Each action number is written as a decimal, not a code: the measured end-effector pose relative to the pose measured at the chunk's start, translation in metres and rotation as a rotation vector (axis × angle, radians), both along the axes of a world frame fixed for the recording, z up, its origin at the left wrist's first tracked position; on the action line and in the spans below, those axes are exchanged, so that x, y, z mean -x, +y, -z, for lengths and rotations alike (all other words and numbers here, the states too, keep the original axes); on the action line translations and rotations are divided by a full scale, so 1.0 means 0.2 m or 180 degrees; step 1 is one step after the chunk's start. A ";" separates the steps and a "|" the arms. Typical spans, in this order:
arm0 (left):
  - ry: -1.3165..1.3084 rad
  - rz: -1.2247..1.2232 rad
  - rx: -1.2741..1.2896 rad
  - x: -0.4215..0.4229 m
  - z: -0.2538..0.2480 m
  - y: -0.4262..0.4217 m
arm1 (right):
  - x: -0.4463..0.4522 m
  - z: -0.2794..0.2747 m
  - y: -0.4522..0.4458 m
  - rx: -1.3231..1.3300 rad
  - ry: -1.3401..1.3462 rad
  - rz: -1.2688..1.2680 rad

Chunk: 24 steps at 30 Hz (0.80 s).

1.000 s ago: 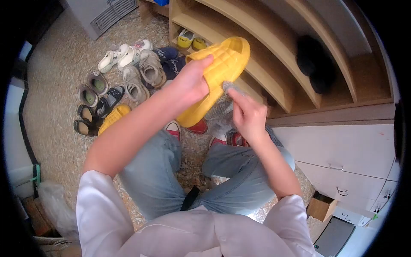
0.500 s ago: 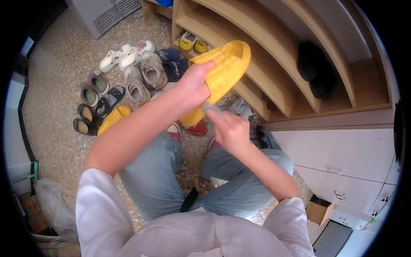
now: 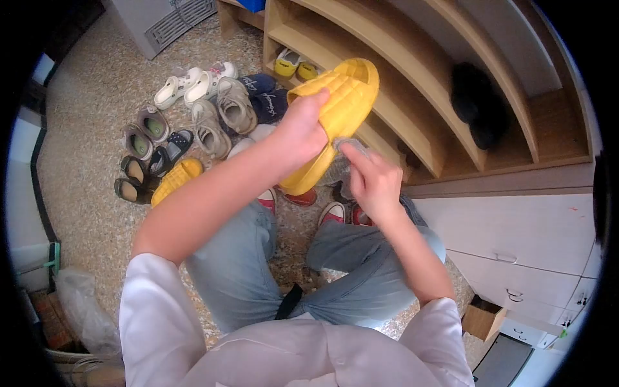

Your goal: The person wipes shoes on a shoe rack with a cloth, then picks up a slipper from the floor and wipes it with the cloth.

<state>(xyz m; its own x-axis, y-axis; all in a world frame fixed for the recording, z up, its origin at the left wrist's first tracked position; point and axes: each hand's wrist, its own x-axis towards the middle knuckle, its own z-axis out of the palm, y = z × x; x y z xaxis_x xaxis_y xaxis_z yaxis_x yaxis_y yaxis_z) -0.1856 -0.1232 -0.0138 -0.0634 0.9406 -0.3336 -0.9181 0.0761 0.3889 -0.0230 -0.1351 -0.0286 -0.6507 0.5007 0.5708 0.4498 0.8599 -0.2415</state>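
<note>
My left hand is closed around the strap area of a yellow slipper, holding it tilted above the floor with its toe end up and to the right. My right hand has its index finger stretched along a thin grey cloth. That cloth touches the right edge of the slipper, near its middle. A matching yellow slipper lies on the floor to the left, partly behind my left forearm.
Pairs of shoes stand on the floor ahead, among them white clogs, beige sneakers and black sandals. A wooden shoe rack rises at the right, holding yellow shoes and black footwear. White drawers stand at right.
My right hand and the cloth have moved right and slightly up along the slipper's edge. The slipper has tilted slightly, and my left hand keeps its hold.
</note>
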 end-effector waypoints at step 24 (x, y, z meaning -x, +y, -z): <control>-0.0105 0.0380 0.0077 0.02 0.02 0.00 | -0.02 0.06 -0.04 0.0155 0.0069 -0.0254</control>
<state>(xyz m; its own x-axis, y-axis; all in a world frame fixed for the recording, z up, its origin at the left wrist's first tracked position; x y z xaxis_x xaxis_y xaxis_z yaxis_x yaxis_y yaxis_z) -0.1886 -0.1234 -0.0173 0.0598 0.9324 -0.3565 -0.9143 0.1945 0.3554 -0.0186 -0.1436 -0.0410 -0.6775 0.4752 0.5614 0.3745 0.8798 -0.2928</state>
